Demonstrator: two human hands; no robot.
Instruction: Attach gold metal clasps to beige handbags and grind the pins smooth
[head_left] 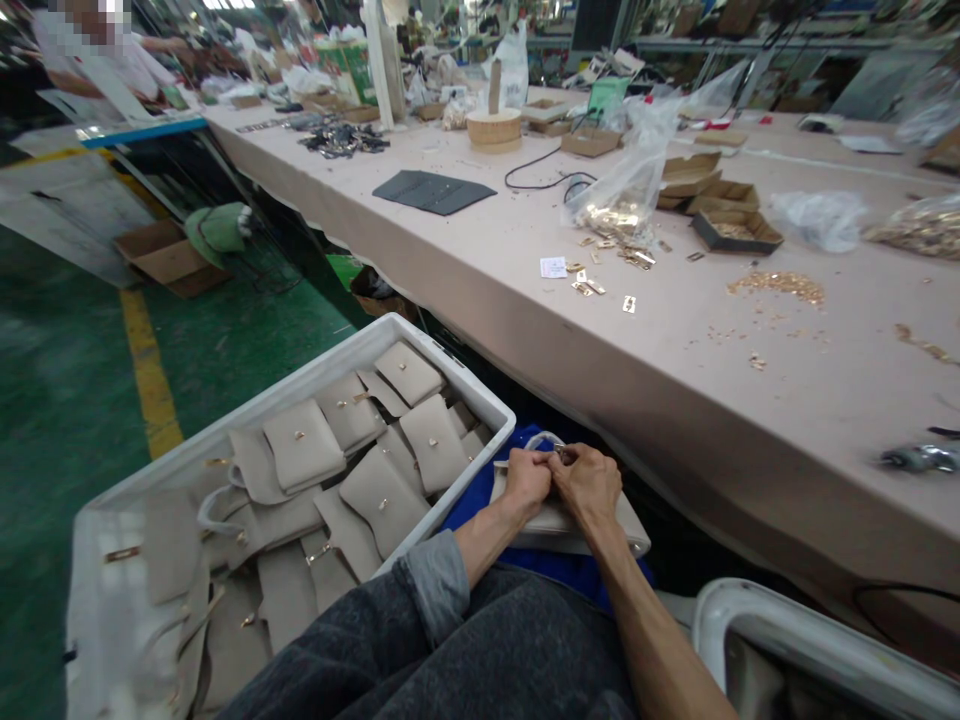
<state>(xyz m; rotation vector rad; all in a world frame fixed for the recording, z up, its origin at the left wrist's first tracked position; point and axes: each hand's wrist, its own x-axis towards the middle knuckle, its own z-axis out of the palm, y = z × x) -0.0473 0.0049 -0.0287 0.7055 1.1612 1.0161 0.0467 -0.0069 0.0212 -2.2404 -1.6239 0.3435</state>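
Observation:
A beige handbag (628, 522) lies across my lap on blue cloth (480, 500), partly covered by my hands and forearms. My left hand (527, 478) is closed at the bag's top edge, fingers curled in. Against it, my right hand (591, 482) pinches at the same spot, where a small metal fitting glints by the fingertips; its exact shape is hidden. The bag's pale wrapped handle (543, 438) loops up just beyond the fingers.
To my left stands a white plastic crate (247, 432) filled with similar beige bags. Another white bin (750, 600) is at lower right. The long covered table (480, 255) ahead carries gold metal plates (589, 285), a plastic bag (630, 180), open boxes (739, 230) and a dark sheet (433, 192).

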